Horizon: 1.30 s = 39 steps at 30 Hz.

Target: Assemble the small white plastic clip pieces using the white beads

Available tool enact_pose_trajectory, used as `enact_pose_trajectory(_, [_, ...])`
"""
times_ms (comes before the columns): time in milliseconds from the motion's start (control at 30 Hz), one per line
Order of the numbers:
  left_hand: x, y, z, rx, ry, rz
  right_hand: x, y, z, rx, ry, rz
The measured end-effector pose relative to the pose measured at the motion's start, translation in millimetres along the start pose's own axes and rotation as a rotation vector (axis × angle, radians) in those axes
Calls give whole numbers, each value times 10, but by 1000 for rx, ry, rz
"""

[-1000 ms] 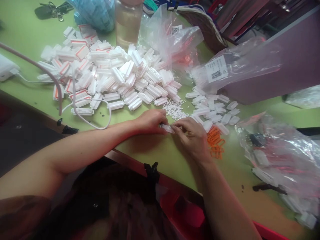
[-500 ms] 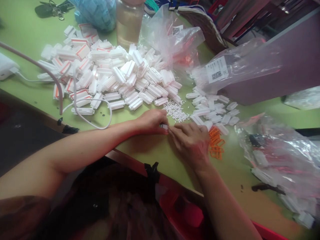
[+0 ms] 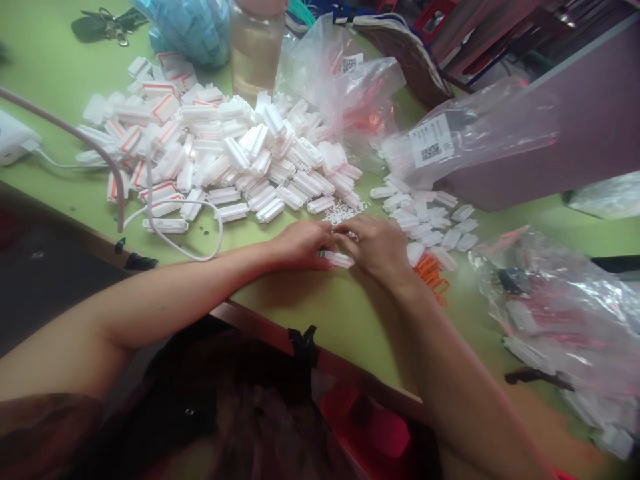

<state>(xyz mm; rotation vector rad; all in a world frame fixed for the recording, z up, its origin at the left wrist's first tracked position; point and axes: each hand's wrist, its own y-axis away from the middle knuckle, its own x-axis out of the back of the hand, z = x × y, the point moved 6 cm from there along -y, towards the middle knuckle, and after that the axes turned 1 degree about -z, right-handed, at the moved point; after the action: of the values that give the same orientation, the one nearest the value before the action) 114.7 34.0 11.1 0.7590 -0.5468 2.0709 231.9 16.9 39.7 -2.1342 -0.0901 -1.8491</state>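
My left hand [image 3: 305,244] is closed on a small white plastic piece [image 3: 338,259], which sticks out to the right of the fingers above the green table [image 3: 320,307]. Beside it, my right hand [image 3: 375,245] has its fingertips pinched together near the left fingertips; whatever they hold is too small to make out. Just beyond both hands lies a patch of tiny white pins [image 3: 343,212]. Orange clips [image 3: 433,275] lie right of my right wrist, partly behind it. Flat white pieces [image 3: 425,217] are spread beyond them.
A large heap of white plastic parts [image 3: 225,143] fills the back left, with a white cable [image 3: 187,252] in front. Behind stand a jar [image 3: 256,50] and a blue bundle [image 3: 193,30]. Clear bags [image 3: 480,133] lie at the back and right.
My right hand has moved up and left, onto the near edge of the pin patch. More of the white piece in my left hand now shows.
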Motion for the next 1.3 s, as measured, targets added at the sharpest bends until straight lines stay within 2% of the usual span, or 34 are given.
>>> enact_pose_trajectory(100, [0, 0, 10, 18, 0, -25, -78, -88, -29, 14, 96, -34])
enact_pose_trajectory(200, [0, 1, 14, 34, -9, -43, -54, -40, 14, -16, 75, -59])
enact_pose_trajectory(333, [-1, 0, 6, 25, -7, -50, 93, 177, 92, -132, -200, -62])
enact_pose_trajectory(433, [3, -6, 4, 6, -5, -46, 185, 346, 56, -196, -379, -37])
enact_pose_trajectory(633, [17, -16, 7, 1, 14, -8, 144, 438, -110, -129, -501, 47])
enact_pose_trajectory(800, [23, -11, 16, -8, -3, 8, 57, 430, -149, -54, -388, 88])
enact_pose_trajectory(933, [27, -12, 15, 1, -15, 3, 137, 460, -256, 18, -84, 171])
enact_pose_trajectory(1067, [21, -13, 5, 20, 4, -3, 236, 529, -441, 154, 152, 243])
enact_pose_trajectory(1200, [5, -17, -1, 44, 27, -23, 256, 614, -557, 221, 189, 248])
enact_pose_trajectory(1300, [6, -17, 0, 46, 28, -15, 235, 633, -506, 159, 133, 194])
